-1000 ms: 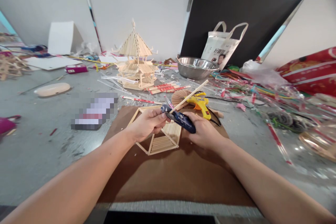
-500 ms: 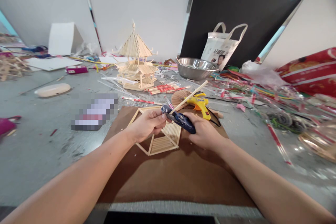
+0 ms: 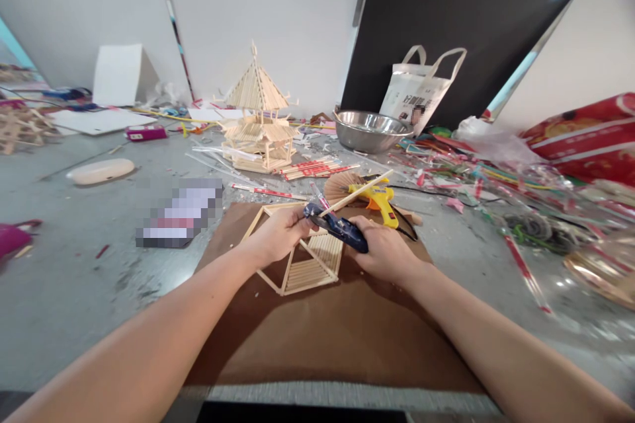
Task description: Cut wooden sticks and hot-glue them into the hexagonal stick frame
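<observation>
Head cam: the wooden stick's (image 3: pixel 356 193) tip just dipped, above the brown mat's (image 3: pixel 337 337) far edge, so I'd guess it's being re-angled in the dark-blue tool (image 3: pixel 340 228). Right hand (image 3: pixel 389 252) is wrapped round that; left hand (image 3: pixel 278 236) seems to pinch the stick's hidden end.

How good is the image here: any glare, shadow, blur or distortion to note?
Head view: glare whitens the gray table left of the brown mat; soft shadows darken that mat near the stick frame; coarse pixel blocks mask a phone-like object; toward the right edge, the red bag looks stretched and smeared.
</observation>
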### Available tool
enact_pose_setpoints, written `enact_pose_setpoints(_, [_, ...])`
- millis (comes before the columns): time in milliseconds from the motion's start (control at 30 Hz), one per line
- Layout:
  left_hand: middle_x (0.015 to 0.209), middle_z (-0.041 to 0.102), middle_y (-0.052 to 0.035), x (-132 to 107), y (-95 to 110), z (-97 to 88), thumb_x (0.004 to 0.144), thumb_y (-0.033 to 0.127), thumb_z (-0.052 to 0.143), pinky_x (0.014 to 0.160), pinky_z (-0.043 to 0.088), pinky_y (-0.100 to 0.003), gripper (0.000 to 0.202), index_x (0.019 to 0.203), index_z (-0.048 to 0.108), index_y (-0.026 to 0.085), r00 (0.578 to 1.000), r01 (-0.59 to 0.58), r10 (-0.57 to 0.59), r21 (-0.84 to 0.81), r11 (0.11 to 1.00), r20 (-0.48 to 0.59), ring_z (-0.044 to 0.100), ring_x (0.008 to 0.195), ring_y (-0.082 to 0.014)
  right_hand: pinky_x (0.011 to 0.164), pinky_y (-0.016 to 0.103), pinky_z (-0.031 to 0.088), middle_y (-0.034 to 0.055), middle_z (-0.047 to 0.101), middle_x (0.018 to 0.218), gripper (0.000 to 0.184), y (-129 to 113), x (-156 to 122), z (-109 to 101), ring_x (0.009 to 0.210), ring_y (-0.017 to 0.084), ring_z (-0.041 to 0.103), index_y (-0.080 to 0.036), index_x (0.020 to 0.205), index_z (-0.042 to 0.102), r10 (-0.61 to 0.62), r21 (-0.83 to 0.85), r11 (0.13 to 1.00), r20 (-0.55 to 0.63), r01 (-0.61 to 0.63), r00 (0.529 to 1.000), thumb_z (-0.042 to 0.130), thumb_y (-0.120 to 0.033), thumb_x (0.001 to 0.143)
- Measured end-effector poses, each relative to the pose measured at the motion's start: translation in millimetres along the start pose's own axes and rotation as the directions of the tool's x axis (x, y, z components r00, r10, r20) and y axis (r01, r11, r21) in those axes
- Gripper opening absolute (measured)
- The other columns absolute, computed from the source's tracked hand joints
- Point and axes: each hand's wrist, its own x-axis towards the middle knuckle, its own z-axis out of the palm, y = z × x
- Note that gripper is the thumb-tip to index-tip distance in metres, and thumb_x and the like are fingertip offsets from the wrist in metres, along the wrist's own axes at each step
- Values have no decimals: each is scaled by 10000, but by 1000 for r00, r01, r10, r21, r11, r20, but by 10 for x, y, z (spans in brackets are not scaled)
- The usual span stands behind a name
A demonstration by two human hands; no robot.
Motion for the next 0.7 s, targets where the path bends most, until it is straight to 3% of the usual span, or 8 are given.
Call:
enact_pose_setpoints(100, [610, 457, 12, 4, -17, -11, 793, 356, 411, 517, 318, -197, 262, 766, 542, 130, 999, -31, 36, 141, 990, -31, 384, 545, -84, 589, 248, 349, 54, 603, 790, 311, -31, -6, -11, 678, 176, 560, -167, 975, 475, 24, 5, 1000, 1, -24, 1000, 439, -234, 673])
enact_pose_setpoints(267, [743, 539, -29, -5, 7, 16, 814, 327, 377, 667, 377, -238, 271, 836, 550, 120, 988, -120, 138, 218, 969, -69, 480, 719, -135, 547, 235, 332, 37, 594, 715, 223, -74, -10, -41, 617, 163, 545, -181, 876, 472, 55, 6, 998, 14, -56, 998, 434, -210, 658])
enact_pose_setpoints(433, [656, 533, -7, -30, 49, 66, 804, 305, 397, 588, 367, -213, 240, 778, 544, 117, 977, -87, 145, 335, 938, -155, 474, 626, -120, 543, 230, 325, 27, 586, 682, 212, -90, -7, -29, 604, 156, 539, -180, 866, 480, 90, 32, 995, 46, -92, 995, 432, -202, 661])
enact_pose_setpoints(567, [658, 550, -4, -35, 63, 80, 801, 305, 406, 600, 369, -207, 249, 732, 560, 122, 963, -62, 147, 347, 936, -224, 494, 654, -125, 575, 239, 344, 39, 595, 732, 263, -96, -8, -12, 661, 170, 552, -171, 923, 489, 104, 61, 992, 33, -106, 994, 443, -234, 673])
enact_pose_setpoints(700, [639, 531, 6, -35, 76, 74, 799, 321, 416, 616, 361, -208, 259, 728, 574, 128, 968, -116, 170, 267, 957, -186, 475, 651, -116, 663, 259, 376, 62, 596, 885, 396, -80, -10, -17, 768, 180, 552, -164, 1056, 461, 64, 122, 991, -15, -62, 998, 458, -259, 671])
